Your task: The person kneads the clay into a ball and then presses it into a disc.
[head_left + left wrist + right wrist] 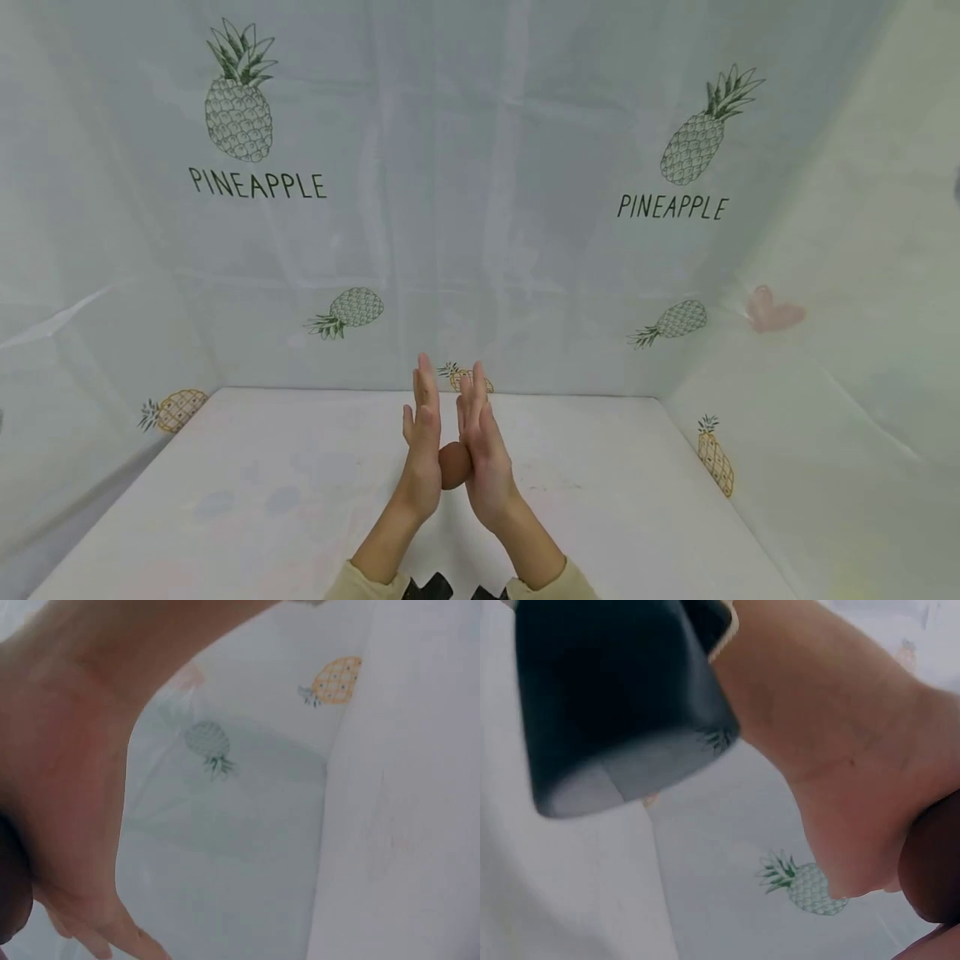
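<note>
Ball (454,466) sitting between your left hand (425,461) and right hand (488,471)
Head cam: you're pressing it with flat palms, fingers pointing up. Left wrist: it's peeking in at left. Right wrist: it's showing at right.

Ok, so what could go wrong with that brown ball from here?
The brown ball might slip out and drop, since it sits between the left hand and the right hand, neither curled round it. Being roundish, it could then roll across the white table below.
</note>
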`<state>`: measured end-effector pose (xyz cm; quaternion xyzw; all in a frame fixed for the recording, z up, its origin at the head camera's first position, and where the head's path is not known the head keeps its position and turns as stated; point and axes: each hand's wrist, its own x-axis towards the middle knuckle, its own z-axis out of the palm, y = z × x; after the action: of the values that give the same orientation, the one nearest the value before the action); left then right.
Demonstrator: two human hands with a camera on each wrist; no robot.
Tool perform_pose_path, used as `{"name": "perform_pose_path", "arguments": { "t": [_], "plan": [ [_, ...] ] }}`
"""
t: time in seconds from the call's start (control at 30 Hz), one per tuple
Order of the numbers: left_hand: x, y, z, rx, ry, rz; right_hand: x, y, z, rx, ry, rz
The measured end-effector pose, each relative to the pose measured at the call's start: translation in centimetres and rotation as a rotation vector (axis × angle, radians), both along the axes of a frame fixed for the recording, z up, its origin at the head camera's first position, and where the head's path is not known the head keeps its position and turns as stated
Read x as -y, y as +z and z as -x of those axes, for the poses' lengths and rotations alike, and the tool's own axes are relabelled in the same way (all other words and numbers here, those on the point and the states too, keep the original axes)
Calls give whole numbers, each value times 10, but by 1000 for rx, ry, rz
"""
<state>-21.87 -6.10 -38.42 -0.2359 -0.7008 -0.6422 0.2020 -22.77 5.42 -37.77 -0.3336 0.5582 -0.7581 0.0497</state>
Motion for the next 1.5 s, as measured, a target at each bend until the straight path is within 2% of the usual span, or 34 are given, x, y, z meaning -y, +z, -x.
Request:
{"name": "perform_pose_path", "arguments": {
  "t": [0.23, 0.4, 0.5, 0.73, 0.9, 1.03, 1.27, 1.5],
  "plan": [
    [8, -1, 7, 21, 66, 13, 0, 4, -7, 10, -3, 13],
    [12, -3, 12, 54, 138, -30, -2, 10, -11, -23, 5, 32],
    [12, -6, 13, 72, 158, -33, -3, 12, -14, -52, 4, 58],
    [0, -13, 9, 89, 104, -25, -10, 17, -13, -137, -17, 124],
    [-13, -15, 2, 91, 0, 14, -17, 16, -6, -169, -86, 98],
    [-19, -15, -3, 87, -69, 6, -22, 15, -1, -165, -116, 99],
    [-18, -2, -13, 81, -156, -68, -17, 8, 8, -145, -108, 96],
    [-3, 10, -8, 57, -139, -126, -3, 0, 5, -112, -13, 40]
  ]
}}
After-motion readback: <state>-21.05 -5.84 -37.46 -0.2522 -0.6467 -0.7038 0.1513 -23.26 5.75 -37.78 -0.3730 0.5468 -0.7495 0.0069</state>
